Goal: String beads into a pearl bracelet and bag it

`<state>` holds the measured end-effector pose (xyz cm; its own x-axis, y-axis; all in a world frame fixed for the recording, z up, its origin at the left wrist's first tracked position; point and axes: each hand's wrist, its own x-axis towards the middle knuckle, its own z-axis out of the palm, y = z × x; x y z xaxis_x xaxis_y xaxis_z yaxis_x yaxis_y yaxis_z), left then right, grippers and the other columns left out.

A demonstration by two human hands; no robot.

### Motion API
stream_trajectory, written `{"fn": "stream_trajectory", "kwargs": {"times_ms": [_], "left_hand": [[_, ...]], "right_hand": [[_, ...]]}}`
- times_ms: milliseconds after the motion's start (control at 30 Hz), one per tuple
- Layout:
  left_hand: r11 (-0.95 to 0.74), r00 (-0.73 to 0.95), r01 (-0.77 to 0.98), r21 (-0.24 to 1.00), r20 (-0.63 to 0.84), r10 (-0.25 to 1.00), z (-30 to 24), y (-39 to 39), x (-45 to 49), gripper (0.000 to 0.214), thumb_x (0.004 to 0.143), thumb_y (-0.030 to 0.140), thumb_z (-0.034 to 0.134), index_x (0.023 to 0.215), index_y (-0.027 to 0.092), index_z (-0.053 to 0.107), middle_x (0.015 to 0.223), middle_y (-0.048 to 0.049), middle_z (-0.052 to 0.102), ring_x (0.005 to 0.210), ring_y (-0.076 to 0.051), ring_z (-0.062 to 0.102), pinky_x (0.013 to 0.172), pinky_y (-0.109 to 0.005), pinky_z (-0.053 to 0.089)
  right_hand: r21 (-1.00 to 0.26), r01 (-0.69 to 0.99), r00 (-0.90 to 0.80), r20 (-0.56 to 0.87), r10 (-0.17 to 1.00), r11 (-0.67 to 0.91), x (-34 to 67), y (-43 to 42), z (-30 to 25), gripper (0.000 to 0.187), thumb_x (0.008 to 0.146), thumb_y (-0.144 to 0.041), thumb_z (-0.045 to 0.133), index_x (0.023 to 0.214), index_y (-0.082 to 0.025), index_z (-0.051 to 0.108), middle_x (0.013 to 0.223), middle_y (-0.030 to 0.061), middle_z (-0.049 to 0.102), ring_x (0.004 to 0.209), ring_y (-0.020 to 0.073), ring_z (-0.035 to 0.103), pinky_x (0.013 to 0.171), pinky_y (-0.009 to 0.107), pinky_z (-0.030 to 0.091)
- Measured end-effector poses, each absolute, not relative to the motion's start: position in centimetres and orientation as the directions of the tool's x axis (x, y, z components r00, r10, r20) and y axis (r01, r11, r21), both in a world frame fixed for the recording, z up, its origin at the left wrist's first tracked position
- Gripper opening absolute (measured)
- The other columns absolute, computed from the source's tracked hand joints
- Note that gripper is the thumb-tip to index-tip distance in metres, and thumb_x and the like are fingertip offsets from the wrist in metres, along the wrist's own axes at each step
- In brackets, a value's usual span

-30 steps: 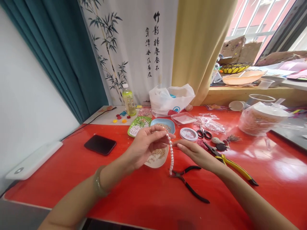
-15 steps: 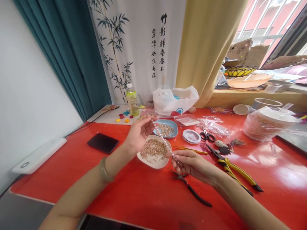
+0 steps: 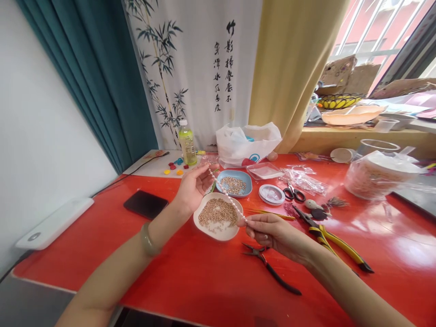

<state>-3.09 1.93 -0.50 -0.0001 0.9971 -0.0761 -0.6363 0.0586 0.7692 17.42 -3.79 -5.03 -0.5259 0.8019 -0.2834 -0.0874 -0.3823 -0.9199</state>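
A short strand of white pearl beads (image 3: 225, 192) is stretched at a slant between both hands, above a white dish of small gold beads (image 3: 218, 214). My left hand (image 3: 195, 186) pinches the strand's upper end, palm turned up. My right hand (image 3: 269, 229) pinches the lower end just right of the dish. A blue dish of gold beads (image 3: 234, 182) lies right behind. Black-handled pliers (image 3: 271, 268) lie on the red table (image 3: 190, 272) under my right wrist.
A black phone (image 3: 146, 204) lies left; a green bottle (image 3: 187, 144) and white plastic bag (image 3: 248, 144) stand at the back. Right of the dishes are a cord spool (image 3: 271, 194), scissors (image 3: 293, 193), yellow-handled pliers (image 3: 335, 243) and a bagged bowl (image 3: 379, 175).
The strand hung straight down from my left hand a second ago; my right hand has since taken its lower end and it is now pulled taut between both hands.
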Motion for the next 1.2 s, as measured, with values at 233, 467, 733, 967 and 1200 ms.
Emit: {"fn": "stream_trajectory", "kwargs": {"times_ms": [233, 467, 733, 967, 1200], "left_hand": [[0.028, -0.014, -0.637, 0.77, -0.048, 0.999, -0.7, 2.1, -3.1, 0.006, 0.072, 0.009, 0.057, 0.077, 0.01, 0.061, 0.081, -0.0079, 0.068, 0.066, -0.012, 0.064, 0.052, -0.014, 0.051], [0.015, -0.011, -0.65, 0.76, -0.029, 1.0, -0.5, 2.3, -3.4, 0.009, 0.071, 0.009, 0.059, 0.08, 0.01, 0.061, 0.082, -0.0072, 0.068, 0.066, -0.012, 0.065, 0.051, -0.014, 0.05], [0.024, -0.017, -0.658, 0.752, -0.047, 0.999, -0.5, 2.4, -3.4, 0.007, 0.071, 0.008, 0.059, 0.078, 0.01, 0.061, 0.081, -0.0074, 0.069, 0.065, -0.012, 0.065, 0.051, -0.013, 0.051], [0.028, -0.026, -0.648, 0.761, -0.059, 0.998, -0.8, 2.6, -3.5, 0.009, 0.07, 0.009, 0.059, 0.079, 0.009, 0.061, 0.082, -0.0081, 0.068, 0.066, -0.011, 0.064, 0.051, -0.013, 0.051], [0.004, -0.028, -0.631, 0.776, -0.028, 0.999, -0.7, 2.5, -3.3, 0.011, 0.07, 0.01, 0.061, 0.081, 0.009, 0.063, 0.083, -0.0077, 0.068, 0.062, -0.008, 0.062, 0.054, -0.013, 0.05]], "right_hand": [[-0.947, -0.002, -0.543, -0.268, 0.796, -0.32, 17.4, -3.7, -5.0, 0.03, 0.075, -0.039, 0.058, 0.081, -0.01, 0.063, 0.049, -0.0082, 0.03, 0.043, 0.004, 0.013, 0.042, 0.023, 0.006], [-0.937, -0.084, -0.508, -0.252, 0.824, -0.339, 17.4, -3.9, -4.4, 0.032, 0.082, -0.037, 0.048, 0.093, -0.01, 0.061, 0.053, -0.0067, 0.03, 0.045, 0.0058, 0.015, 0.042, 0.023, 0.008], [-0.929, -0.088, -0.483, -0.275, 0.831, -0.359, 17.4, -3.9, -3.9, 0.03, 0.081, -0.027, 0.043, 0.094, -0.007, 0.062, 0.052, -0.0054, 0.032, 0.045, 0.0058, 0.016, 0.042, 0.024, 0.009], [-0.917, -0.087, -0.497, -0.298, 0.815, -0.389, 17.6, -3.9, -3.9, 0.028, 0.076, -0.023, 0.042, 0.087, -0.007, 0.063, 0.05, -0.0051, 0.033, 0.042, 0.0052, 0.016, 0.041, 0.023, 0.009], [-0.931, -0.065, -0.526, -0.274, 0.805, -0.36, 17.8, -4.1, -3.7, 0.024, 0.076, -0.027, 0.046, 0.073, -0.01, 0.063, 0.047, -0.0079, 0.023, 0.042, 0.0047, 0.013, 0.04, 0.022, 0.008]]}}
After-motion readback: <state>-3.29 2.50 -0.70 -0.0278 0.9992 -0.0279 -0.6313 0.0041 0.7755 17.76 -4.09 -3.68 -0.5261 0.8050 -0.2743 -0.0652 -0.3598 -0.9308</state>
